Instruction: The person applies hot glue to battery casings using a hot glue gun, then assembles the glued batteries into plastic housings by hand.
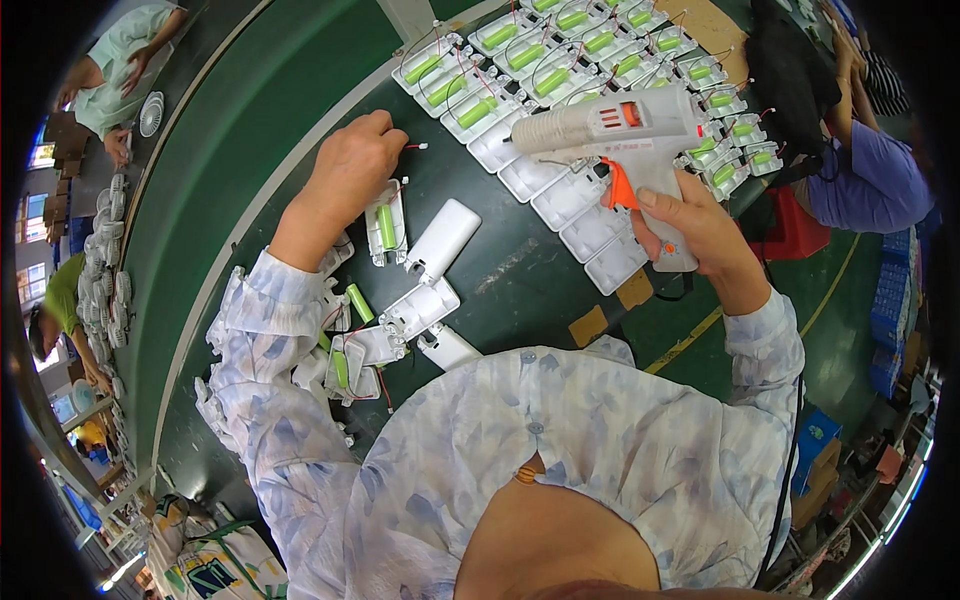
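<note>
My right hand [700, 230] is wrapped round the grip of a pale glue gun [655, 125] with an orange trigger. Its nozzle points left, above a row of white plastic shells [595, 228] with no battery showing in them. Over the left part of the dark table, my left hand [358, 160] is closed. A thin red wire lead [416, 146] with a small white plug sticks out from its fingers; whatever else they hold is hidden. Just below that hand lies a white shell with a green battery [387, 228] in it. Beside it rests a closed white case [444, 240].
Many shells with green batteries [555, 82] and wires stand in rows at the far side. Loose shells [420, 308] and batteries [360, 303] lie by my left forearm. A green belt [255, 120] curves past the table's left. Other people [870, 175] are at both sides.
</note>
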`<state>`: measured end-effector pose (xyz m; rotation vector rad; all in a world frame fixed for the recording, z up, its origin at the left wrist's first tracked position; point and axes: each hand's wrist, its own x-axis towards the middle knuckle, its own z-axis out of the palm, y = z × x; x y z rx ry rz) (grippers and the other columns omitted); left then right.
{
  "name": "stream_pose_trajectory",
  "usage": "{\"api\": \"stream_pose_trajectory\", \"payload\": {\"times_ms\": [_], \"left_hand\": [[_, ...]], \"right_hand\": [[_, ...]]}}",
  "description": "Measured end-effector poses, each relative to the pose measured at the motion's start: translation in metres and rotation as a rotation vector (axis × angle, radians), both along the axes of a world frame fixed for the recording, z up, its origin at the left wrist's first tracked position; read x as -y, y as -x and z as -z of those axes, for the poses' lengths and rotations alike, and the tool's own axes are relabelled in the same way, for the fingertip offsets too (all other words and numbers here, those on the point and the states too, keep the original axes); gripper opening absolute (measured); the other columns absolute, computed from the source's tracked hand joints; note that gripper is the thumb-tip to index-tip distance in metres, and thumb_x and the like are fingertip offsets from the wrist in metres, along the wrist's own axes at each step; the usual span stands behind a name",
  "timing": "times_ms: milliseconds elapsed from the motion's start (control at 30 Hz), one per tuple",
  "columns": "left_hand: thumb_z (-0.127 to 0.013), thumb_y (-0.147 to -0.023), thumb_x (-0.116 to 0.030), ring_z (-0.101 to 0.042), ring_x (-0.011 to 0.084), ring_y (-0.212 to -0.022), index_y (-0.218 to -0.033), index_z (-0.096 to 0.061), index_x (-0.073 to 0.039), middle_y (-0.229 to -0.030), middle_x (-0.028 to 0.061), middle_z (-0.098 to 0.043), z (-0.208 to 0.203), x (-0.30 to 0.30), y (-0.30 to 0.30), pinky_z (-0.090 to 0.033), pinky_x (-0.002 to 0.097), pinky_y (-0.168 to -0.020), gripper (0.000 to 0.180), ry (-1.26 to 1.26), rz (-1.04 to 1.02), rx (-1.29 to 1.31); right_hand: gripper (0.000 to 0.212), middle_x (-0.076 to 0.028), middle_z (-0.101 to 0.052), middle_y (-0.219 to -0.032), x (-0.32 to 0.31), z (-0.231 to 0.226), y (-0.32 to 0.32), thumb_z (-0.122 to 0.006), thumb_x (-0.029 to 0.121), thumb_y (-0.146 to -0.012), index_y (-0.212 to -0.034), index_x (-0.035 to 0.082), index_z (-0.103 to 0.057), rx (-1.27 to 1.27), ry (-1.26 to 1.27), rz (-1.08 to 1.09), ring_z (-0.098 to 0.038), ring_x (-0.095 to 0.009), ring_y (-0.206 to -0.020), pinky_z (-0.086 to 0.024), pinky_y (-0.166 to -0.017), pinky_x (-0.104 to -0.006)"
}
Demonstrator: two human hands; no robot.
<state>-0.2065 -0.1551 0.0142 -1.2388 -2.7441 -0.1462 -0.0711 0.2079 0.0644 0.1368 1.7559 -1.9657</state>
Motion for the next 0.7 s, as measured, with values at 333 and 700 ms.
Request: {"api": "stream_pose_trajectory", "payload": {"times_ms": [333, 700], "left_hand": [[-0.066, -0.085, -0.008, -0.065, 0.0326, -0.073, -0.092, -0.070, 0.000, -0.084, 0.0145, -0.067, -0.031, -0.034, -0.003, -0.052, 0.0371, -0.065, 0.011, -0.478, -0.084, 0.353], [-0.073, -0.073, -0.008, -0.057, 0.0261, -0.086, -0.078, -0.070, -0.007, -0.087, 0.0052, -0.059, 0.003, -0.105, 0.003, -0.049, 0.0367, -0.072, 0.006, -0.434, 0.200, -0.037]], "right_hand": [[0.034, -0.004, -0.053, -0.062, 0.003, 0.000, -0.002, -0.057, 0.034, -0.097, -0.105, 0.001, -0.060, -0.046, -0.153, -0.056, -0.048, -0.010, -0.051, -0.038, -0.052, -0.0247], [0.036, -0.004, -0.058, -0.066, -0.002, -0.002, -0.013, -0.058, 0.030, -0.097, -0.116, 0.000, -0.053, -0.065, -0.053, -0.032, -0.054, -0.012, -0.055, -0.042, -0.054, -0.0258]]}}
